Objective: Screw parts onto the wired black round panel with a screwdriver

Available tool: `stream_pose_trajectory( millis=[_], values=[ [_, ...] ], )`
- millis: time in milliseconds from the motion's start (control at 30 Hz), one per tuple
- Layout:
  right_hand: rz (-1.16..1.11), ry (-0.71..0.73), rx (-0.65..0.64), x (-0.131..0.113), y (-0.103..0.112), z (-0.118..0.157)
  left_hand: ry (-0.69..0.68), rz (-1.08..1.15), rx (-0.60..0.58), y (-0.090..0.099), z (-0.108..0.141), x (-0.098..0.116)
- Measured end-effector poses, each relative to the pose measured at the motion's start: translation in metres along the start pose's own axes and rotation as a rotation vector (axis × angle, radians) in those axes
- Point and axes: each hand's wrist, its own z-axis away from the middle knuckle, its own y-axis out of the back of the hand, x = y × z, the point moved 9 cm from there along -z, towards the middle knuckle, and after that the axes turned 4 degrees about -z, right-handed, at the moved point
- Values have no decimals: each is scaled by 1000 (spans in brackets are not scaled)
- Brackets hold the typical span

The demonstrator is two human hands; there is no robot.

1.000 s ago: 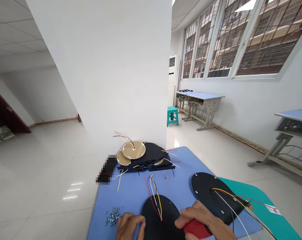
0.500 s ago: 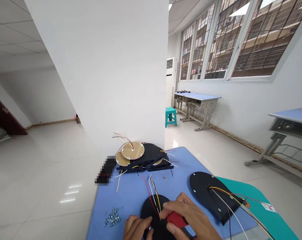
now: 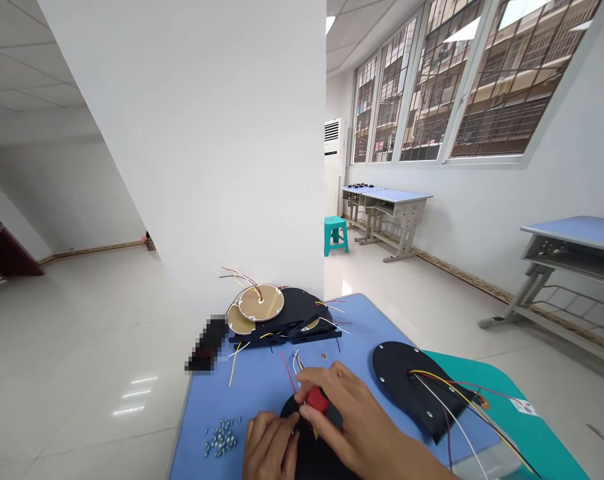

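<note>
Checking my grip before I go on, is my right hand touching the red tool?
Touching. The head view shows the right hand closed around the red tool, fingers over it and thumb along the near side.

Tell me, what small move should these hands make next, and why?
Probably ease the red tool toward where the left hand works: the right hand grips it close by, while the left's fingers bunch at the black disc, perhaps steadying a screw too small to make out. Bright heads dot the other disc.
</note>
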Motion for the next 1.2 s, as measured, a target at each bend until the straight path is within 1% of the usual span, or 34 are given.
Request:
stream_pose_trajectory(
  millis=[67,167,300,500,767,833,933,1000,1067,1200],
  values=[
    [62,-25,-42,9,-11,-15,30,-34,-8,-7,-9,-10],
    [173,-15,-93,20,-27,-36,107,-56,8,-19,-20,-25],
    [236,-12,-102,32,-36,-49,110,-53,-3,-37,-26,-33],
    [251,-41,-118,45,-42,-46,97,20,-17,-55,-14,-44],
    [252,-47,-169,55,-51,-49,113,151,-16,-68,6,-55],
    [260,-52,-178,57,-52,-50,207,218,-27,-74,12,-63],
    [282,-58,-198,60,-53,-51,491,400,-108,-90,24,-80],
    [299,-54,-222,59,-55,-52,639,491,-182,-100,31,-85],
    [324,-53,-249,58,-58,-54,705,529,-236,-102,31,-84],
    [367,-46,-287,50,-58,-56,707,498,-314,-94,21,-77]
  ],
)
